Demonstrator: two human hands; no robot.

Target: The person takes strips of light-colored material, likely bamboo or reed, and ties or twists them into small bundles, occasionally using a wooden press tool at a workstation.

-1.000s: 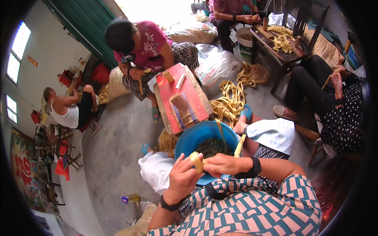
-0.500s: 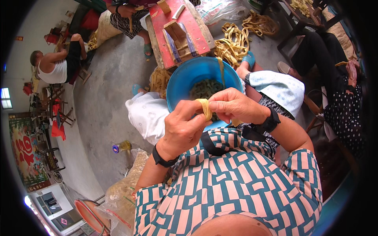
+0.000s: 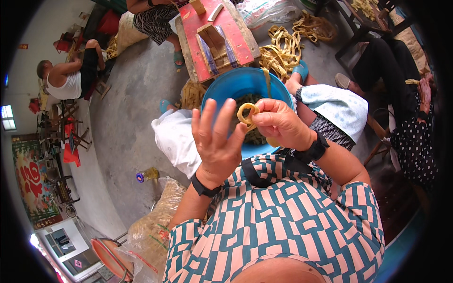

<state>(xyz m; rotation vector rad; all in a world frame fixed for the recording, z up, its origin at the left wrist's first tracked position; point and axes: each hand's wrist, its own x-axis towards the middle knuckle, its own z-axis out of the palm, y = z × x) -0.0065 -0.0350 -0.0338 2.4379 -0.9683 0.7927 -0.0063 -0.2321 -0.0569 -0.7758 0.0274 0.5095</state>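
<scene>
Between the thumb and fingers of my right hand (image 3: 284, 123) is a pale yellow strip coiled into a ring (image 3: 240, 113), its hole showing. Beside it my left hand (image 3: 216, 148) is off the ring, with fingers spread and slightly blurred. Both hands are over a blue tub (image 3: 225, 89) between my knees. Dull greenish pieces (image 3: 257, 137) lie in the bottom of the tub, partly hidden by my hands. One yellow strip (image 3: 268, 84) hangs over the tub's far rim.
Beyond the tub stands a red-topped bench (image 3: 191, 33) bearing a wooden block frame (image 3: 214, 45). Yellow strips (image 3: 279, 56) lie heaped on the floor. A jar (image 3: 150, 174) and a plastic sack (image 3: 153, 221) are at my left. Co-workers sit left, ahead and right.
My left hand has let go of the coiled strip and opened out. The ring has turned, so its hole now shows, and it stays in my right hand.
</scene>
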